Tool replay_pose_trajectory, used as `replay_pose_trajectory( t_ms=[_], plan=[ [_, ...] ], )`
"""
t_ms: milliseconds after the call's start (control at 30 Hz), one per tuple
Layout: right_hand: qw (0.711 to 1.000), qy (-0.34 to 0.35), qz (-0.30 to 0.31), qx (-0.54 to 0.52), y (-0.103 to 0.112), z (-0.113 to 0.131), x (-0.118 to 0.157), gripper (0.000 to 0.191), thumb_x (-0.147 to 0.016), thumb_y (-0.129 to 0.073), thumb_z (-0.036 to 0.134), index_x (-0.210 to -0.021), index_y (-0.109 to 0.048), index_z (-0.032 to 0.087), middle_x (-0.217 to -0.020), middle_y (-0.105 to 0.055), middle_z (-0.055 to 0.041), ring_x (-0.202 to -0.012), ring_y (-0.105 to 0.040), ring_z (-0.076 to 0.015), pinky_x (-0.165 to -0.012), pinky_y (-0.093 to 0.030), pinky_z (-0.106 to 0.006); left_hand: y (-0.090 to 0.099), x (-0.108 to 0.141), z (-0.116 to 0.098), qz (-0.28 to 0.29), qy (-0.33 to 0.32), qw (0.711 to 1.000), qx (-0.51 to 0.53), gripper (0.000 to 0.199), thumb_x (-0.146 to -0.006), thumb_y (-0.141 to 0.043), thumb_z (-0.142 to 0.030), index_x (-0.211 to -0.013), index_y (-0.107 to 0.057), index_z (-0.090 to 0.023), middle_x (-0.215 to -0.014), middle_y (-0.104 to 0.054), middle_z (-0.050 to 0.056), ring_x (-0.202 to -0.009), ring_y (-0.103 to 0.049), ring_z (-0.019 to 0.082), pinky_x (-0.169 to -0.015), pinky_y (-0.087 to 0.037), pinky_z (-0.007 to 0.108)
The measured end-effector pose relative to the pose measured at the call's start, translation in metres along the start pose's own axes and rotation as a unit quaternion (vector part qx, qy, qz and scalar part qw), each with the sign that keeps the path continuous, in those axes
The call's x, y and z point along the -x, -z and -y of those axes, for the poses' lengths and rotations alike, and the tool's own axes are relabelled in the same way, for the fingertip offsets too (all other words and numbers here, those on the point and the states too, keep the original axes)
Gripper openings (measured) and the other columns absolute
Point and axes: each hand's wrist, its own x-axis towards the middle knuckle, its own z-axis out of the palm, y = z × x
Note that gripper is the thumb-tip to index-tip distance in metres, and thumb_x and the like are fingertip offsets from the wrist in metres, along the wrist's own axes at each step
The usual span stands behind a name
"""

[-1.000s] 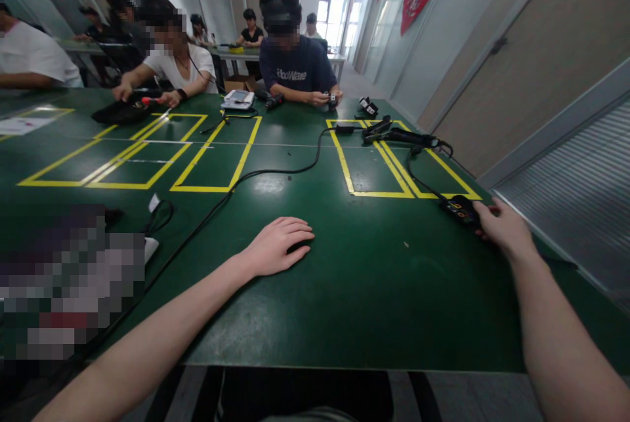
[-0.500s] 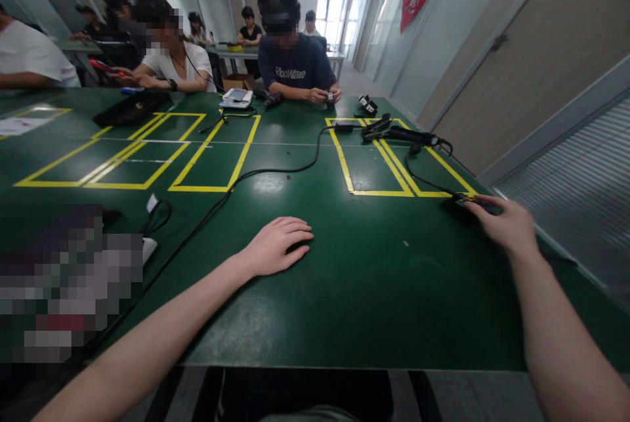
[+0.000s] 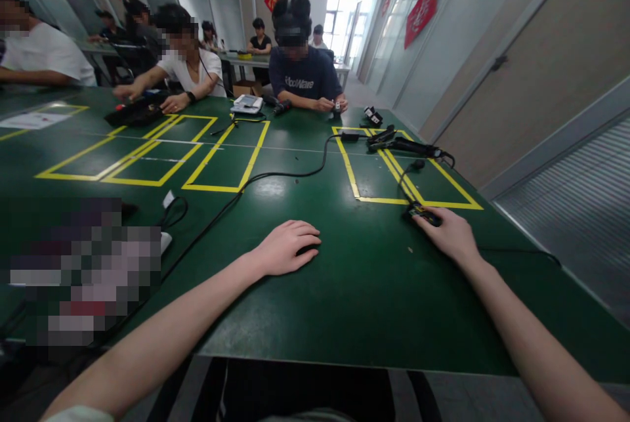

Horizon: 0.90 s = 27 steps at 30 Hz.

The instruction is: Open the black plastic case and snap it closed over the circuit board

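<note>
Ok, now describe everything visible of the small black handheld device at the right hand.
The small black handheld device looks like hard plastic, with yellowish markings on its face too blurred to read. The right hand grips its near right end, partly covering it. A thin black cable arcs away from its far side. It sits near the yellow tape outlines; whether it touches the green table is unclear.
</note>
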Motion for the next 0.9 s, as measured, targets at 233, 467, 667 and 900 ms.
replay_pose_trajectory(
  t_ms=[233, 467, 667, 900],
  plan=[
    [0.926, 0.312, 0.167, -0.127, -0.042, 0.126, 0.065, 0.026, -0.092, -0.068, 0.031, -0.113, -0.075, 0.019, -0.103, -0.076, -0.0087, -0.091, -0.075, -0.0239, -0.081, -0.060, -0.034, 0.010, -0.001, -0.012, -0.050, 0.018, 0.999, 0.000, 0.034, -0.095, -0.065, -0.053, -0.101, -0.065, -0.019, -0.101, -0.072, 0.009, -0.096, -0.067, 0.025, -0.087, -0.054, 0.039],
    [0.824, 0.470, 0.276, -0.157, -0.059, 0.166, 0.083, 0.030, -0.089, -0.075, 0.027, -0.117, -0.073, 0.019, -0.116, -0.075, -0.0082, -0.097, -0.075, -0.0221, -0.081, -0.061, -0.031, 0.013, 0.004, -0.020, -0.011, -0.003, 1.000, 0.017, 0.041, -0.089, -0.069, -0.058, -0.078, -0.052, -0.022, -0.076, -0.062, 0.002, -0.073, -0.061, 0.019, -0.069, -0.047, 0.033],
    [0.859, 0.459, 0.160, -0.160, -0.064, 0.153, 0.077, 0.024, -0.097, -0.066, 0.031, -0.117, -0.072, 0.018, -0.106, -0.076, -0.0098, -0.091, -0.074, -0.0222, -0.076, -0.059, -0.032, 0.014, 0.006, -0.016, -0.003, 0.033, 0.999, 0.013, 0.041, -0.088, -0.075, -0.049, -0.114, -0.062, -0.020, -0.096, -0.072, 0.006, -0.090, -0.068, 0.024, -0.081, -0.052, 0.036],
    [0.858, 0.482, 0.127, -0.125, -0.054, 0.160, 0.072, 0.030, -0.102, -0.059, 0.034, -0.124, -0.072, 0.019, -0.111, -0.077, -0.0128, -0.108, -0.066, -0.0294, -0.091, -0.055, -0.047, 0.013, 0.007, -0.013, -0.002, 0.051, 0.999, 0.008, 0.070, -0.083, -0.082, -0.049, -0.141, -0.055, -0.020, -0.129, -0.071, 0.013, -0.120, -0.066, 0.030, -0.109, -0.051, 0.048]
  ],
)
